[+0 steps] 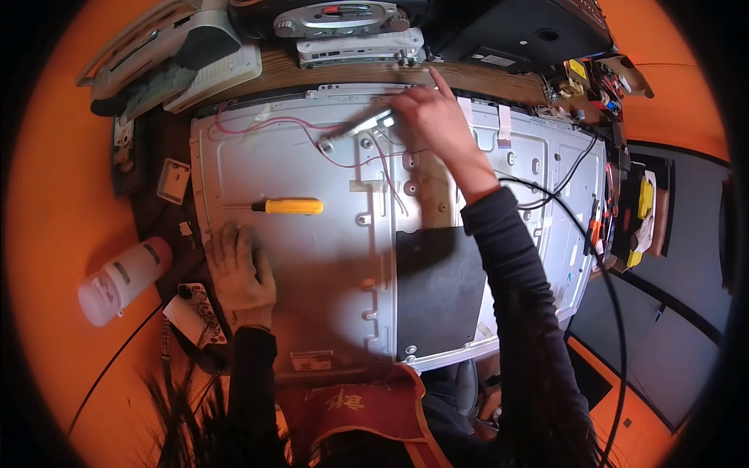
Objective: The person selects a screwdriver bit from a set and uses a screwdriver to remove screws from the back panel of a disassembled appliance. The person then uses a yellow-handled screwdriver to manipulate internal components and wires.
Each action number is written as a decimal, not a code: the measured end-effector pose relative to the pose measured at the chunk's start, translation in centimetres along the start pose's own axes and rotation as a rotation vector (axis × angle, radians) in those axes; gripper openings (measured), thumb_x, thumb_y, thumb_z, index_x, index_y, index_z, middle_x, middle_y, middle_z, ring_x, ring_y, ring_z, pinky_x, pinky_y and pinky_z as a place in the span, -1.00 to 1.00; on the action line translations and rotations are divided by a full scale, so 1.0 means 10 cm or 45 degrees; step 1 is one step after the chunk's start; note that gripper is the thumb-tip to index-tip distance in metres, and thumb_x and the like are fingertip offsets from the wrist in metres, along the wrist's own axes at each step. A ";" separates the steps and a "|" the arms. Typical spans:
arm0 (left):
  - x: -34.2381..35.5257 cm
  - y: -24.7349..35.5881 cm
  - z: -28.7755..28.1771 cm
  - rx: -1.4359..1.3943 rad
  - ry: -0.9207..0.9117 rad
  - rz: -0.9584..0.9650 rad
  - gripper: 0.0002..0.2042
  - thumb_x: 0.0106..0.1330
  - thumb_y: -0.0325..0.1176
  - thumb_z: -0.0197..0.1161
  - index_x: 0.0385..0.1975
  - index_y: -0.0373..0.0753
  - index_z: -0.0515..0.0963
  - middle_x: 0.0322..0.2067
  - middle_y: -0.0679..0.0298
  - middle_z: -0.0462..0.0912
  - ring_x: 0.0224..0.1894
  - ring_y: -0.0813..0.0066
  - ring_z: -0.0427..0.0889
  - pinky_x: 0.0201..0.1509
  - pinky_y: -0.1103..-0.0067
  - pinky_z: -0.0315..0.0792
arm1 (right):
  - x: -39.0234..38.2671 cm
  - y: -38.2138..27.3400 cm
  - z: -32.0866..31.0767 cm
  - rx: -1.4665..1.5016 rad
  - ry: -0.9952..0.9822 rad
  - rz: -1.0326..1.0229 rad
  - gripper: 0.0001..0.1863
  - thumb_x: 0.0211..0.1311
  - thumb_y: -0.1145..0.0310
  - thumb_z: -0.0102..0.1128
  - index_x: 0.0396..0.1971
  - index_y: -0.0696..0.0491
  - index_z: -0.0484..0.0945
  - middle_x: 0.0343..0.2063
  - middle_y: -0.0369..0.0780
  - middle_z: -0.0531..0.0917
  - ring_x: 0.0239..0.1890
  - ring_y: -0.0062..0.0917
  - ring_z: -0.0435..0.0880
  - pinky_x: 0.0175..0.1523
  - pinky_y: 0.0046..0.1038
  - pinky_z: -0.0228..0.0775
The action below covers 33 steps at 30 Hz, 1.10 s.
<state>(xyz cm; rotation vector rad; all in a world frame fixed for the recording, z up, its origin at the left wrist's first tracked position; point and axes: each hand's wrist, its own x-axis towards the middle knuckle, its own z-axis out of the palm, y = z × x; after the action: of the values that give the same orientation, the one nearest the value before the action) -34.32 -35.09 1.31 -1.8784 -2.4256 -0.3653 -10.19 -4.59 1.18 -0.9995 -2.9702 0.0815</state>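
A large silver metal panel (312,265), like the back of a flat screen, lies across the table before me. My left hand (240,269) rests flat near its left edge, fingers stretched out and holding nothing. Above it lies a screwdriver (292,206) with a yellow handle, its shaft toward the left. My right hand (437,121) is over the far middle of the panel, its fingers curled and one pointing away. At its left side is a slim, shiny, blurred thing (360,128) with a bright spot; the hand seems to grip it. Thin red wires (269,122) run beneath.
A black sheet (439,292) covers part of the panel. A black cable (612,296) hangs at the right. Along the back stand a white box (359,48) and a grey device (168,58). A pink-white bottle (125,281) and a phone (203,312) are at the left.
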 end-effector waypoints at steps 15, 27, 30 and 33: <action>-0.04 -0.05 0.06 0.035 0.044 0.057 -0.59 0.26 -0.42 0.13 0.13 -0.32 0.44 0.17 -0.06 0.43 0.22 -0.13 0.39 0.38 0.01 0.22 | -0.61 0.47 -0.16 0.302 0.536 -0.513 -0.70 -0.09 0.52 0.26 -0.24 0.15 0.61 -0.15 -0.14 0.68 -0.01 -0.25 0.65 0.16 -0.30 0.51; -0.01 -0.03 0.03 0.013 0.052 0.038 -0.63 0.26 -0.41 0.12 0.08 -0.33 0.45 0.12 -0.04 0.46 0.20 -0.11 0.40 0.36 0.03 0.25 | -1.00 -0.60 -0.04 2.536 0.989 0.590 -0.65 0.34 0.35 0.27 0.05 0.16 0.53 0.00 -0.17 0.66 -0.02 -0.49 0.67 0.03 -0.34 0.56; 0.00 -0.03 0.02 -0.006 0.061 0.050 -0.63 0.26 -0.40 0.12 0.07 -0.33 0.45 0.12 -0.02 0.47 0.19 -0.11 0.41 0.36 0.03 0.25 | -0.86 -0.87 -0.05 3.277 1.001 0.627 -0.59 0.38 0.21 0.22 0.13 0.10 0.49 0.01 -0.19 0.65 0.03 -0.45 0.66 0.15 -0.27 0.56; 0.01 -0.03 0.02 -0.016 0.075 0.047 -0.63 0.26 -0.41 0.12 0.06 -0.35 0.46 0.11 -0.01 0.47 0.19 -0.10 0.41 0.36 0.02 0.25 | -0.73 -0.98 -0.13 3.393 1.039 0.625 -0.56 0.38 0.16 0.20 0.14 0.07 0.48 0.00 -0.21 0.65 0.05 -0.42 0.66 0.18 -0.23 0.58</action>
<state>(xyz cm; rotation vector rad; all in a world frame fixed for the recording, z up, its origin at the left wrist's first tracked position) -34.59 -35.07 1.11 -1.8871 -2.3536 -0.4283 -10.31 -16.72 3.06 -0.5089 -0.1587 1.8719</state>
